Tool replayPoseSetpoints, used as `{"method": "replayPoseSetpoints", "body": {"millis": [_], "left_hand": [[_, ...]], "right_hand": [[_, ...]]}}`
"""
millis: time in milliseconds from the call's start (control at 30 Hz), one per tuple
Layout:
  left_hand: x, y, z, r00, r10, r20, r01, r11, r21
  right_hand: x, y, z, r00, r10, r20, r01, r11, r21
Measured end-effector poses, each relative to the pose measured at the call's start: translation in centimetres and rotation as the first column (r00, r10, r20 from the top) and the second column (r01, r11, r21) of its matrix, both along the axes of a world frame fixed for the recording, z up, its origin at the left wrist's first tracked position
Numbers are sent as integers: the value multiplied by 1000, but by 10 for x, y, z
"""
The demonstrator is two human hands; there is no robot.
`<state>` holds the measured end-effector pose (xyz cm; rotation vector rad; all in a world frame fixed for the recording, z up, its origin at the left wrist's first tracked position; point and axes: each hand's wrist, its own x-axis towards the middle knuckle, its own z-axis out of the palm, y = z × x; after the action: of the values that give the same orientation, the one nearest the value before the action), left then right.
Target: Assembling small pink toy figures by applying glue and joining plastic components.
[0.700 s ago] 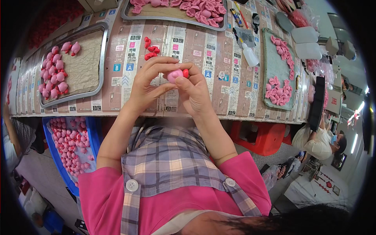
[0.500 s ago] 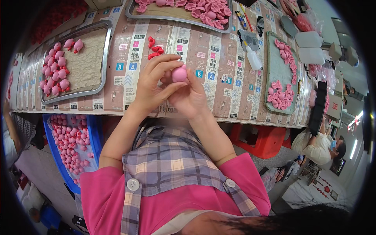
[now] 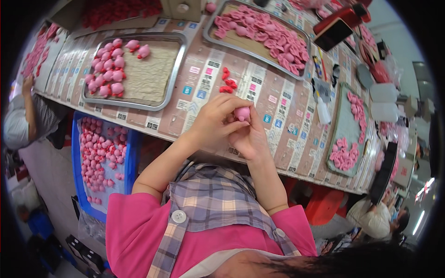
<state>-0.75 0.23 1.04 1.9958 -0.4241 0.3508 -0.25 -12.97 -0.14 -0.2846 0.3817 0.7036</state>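
Note:
A small round pink figure (image 3: 242, 114), smooth with a little nub on its lower side, is held between my two hands above the table's near edge. My left hand (image 3: 211, 121) curls over it from the left, thumb and fingers closed on it. From the right and below, my right hand (image 3: 252, 139) grips it too, partly covered by the left. Their fingers hide part of the figure. Just beyond the left fingers lie several small glossy red pieces (image 3: 227, 83) on the patterned table (image 3: 194, 99).
A metal tray (image 3: 180, 60) with pink-and-red figures stands left; another tray (image 3: 208, 34) of pink parts lies beyond. To the right are a white squeeze bottle (image 3: 323, 111) and a green tray (image 3: 337, 116). Below the table's left side sits a blue crate (image 3: 76, 157). A person (image 3: 18, 123) is at far left.
My view has swung, so table and trays sit further right and are tilted. The pink figure has turned in my fingers, its nub now pointing down. Both hands still hold it.

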Motion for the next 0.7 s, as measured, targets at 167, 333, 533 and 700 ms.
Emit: {"method": "replayPoseSetpoints", "body": {"millis": [167, 333, 533, 700], "left_hand": [[-2, 18, 12, 969, 103, -223, -164, 948, -274], [-2, 21, 2, 964, -87, -250, -92, 776, -624], [-11, 3, -7, 896, -306, -321, -97, 571, -815], [-18, -5, -6, 844, -457, -281, -119, 352, -928]], "right_hand": [[1, 16, 22, 890, 79, 449, 163, 865, -475], [6, 12, 24, 496, 418, 761, 505, 574, -644], [3, 13, 33, 207, 630, 748, 850, 262, -457], [3, 5, 33, 212, 651, 729, 853, 241, -463]]}}
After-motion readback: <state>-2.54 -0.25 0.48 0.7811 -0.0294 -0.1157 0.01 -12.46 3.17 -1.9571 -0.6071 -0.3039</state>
